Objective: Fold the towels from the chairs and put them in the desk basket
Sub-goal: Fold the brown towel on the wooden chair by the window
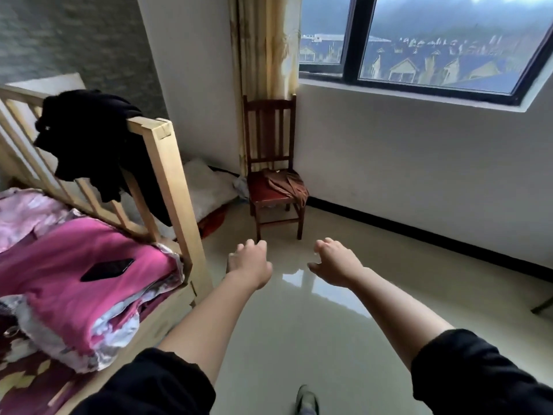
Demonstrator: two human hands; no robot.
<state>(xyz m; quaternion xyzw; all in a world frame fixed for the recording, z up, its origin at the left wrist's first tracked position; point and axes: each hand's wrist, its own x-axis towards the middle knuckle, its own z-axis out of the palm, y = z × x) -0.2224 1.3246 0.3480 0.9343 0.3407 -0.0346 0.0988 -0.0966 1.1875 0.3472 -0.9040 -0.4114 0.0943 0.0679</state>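
Towel [288, 184] lay crumpled on the chair [268, 127] seat, overhanging its edge. Left hand [250, 262] and right hand [335, 262] were well short, fingers [261, 244] loosely curled (holding nothing). Risk: a one-corner grab could drag it across the floor [299, 330].

A dark red wooden chair [269, 139] stands in the corner, a crumpled brown towel [288, 184] on its seat, a dark-framed window [434, 43] above to its right. To its left, a black garment [89, 139] hangs over the rail of a pale wooden bed frame [176, 187]; a black phone [107, 269] lies on the pink quilt [74, 298].
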